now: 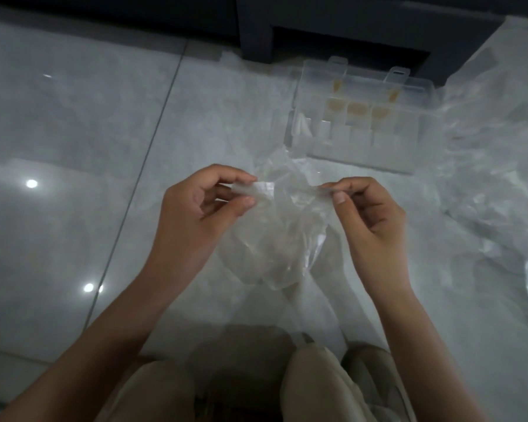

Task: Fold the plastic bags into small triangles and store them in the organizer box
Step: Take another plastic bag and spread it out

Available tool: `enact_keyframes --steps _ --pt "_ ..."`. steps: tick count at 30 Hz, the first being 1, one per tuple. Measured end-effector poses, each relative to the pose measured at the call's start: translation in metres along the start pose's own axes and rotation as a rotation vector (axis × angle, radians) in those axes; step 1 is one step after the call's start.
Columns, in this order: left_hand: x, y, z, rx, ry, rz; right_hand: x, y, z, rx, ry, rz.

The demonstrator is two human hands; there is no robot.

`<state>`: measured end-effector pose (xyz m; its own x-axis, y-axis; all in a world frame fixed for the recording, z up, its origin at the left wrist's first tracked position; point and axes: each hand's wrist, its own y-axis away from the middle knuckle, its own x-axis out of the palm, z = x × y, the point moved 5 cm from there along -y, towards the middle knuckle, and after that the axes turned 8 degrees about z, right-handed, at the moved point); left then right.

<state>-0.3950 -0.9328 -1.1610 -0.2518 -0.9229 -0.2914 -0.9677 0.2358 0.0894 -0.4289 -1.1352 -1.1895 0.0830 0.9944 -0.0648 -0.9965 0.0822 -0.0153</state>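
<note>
My left hand (pixel 195 208) pinches one top corner of the clear plastic bag (pixel 275 239) between thumb and forefinger. My right hand (pixel 369 217) pinches the other corner, and the bag hangs crumpled between them above the tiled floor (pixel 73 132), which stretches wide to the left. Ahead and to the right sits the open organizer box (pixel 357 123), with yellowish pieces in some compartments. A heap of loose bags (pixel 485 178) crowds the right side beside it. Dark furniture (pixel 333 25) closes the far edge.
</note>
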Motion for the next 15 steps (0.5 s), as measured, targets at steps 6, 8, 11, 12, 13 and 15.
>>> enact_keyframes --steps 6,8,11,12,13,15 --pt "-0.01 0.001 0.008 -0.055 0.066 -0.033 -0.008 -0.005 0.008 -0.07 -0.018 -0.052" --pt "-0.013 0.002 0.011 -0.072 0.108 -0.023 -0.012 -0.008 0.008 -0.056 -0.021 -0.11" --pt "-0.015 0.001 0.015 -0.11 0.163 -0.011 -0.017 -0.014 0.008 -0.023 -0.012 -0.165" --pt "-0.015 0.0 0.015 -0.119 0.152 0.011 -0.017 -0.017 0.01 -0.021 0.007 -0.162" --pt "-0.014 0.0 0.015 -0.123 0.132 0.041 -0.018 -0.021 0.012 -0.019 0.028 -0.158" --pt "-0.011 0.001 0.014 -0.113 0.08 0.102 -0.02 -0.028 0.015 -0.016 0.076 -0.176"
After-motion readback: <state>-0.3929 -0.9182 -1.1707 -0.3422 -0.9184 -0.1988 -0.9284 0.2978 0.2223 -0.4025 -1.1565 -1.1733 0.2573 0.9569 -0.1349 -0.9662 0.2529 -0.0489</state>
